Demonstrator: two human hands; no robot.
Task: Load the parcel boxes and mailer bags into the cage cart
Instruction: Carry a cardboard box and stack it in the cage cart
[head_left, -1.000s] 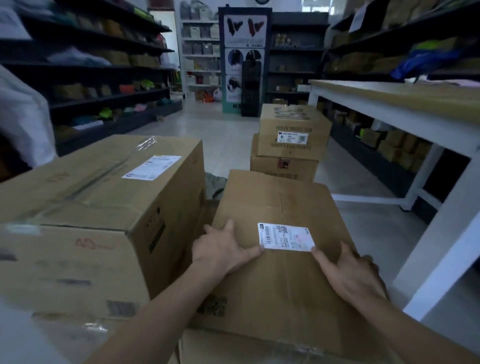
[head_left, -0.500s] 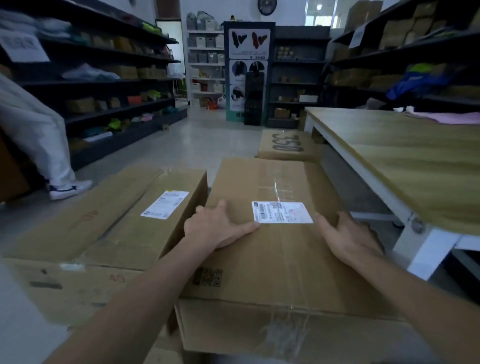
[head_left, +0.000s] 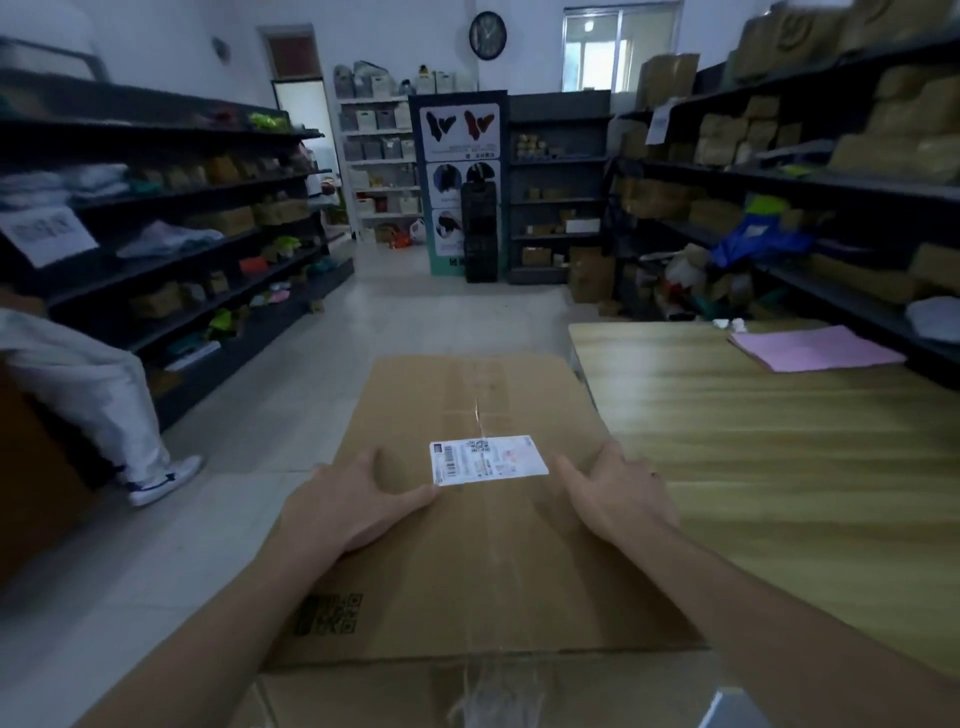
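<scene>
Parcel box (head_left: 467, 561) held up, fingers of left hand (head_left: 358, 504) and right hand (head_left: 621, 493) clamped over its sides; carrying step, probably; next, find the unseen cage cart.

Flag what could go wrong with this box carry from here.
1. The left hand and right hand grip the cardboard box only at its upper side edges, so it could slip.
2. The box's right side appears close to the wooden table and may clip its edge.
3. Another person's leg stands to the left, so a bump is possible.
</scene>
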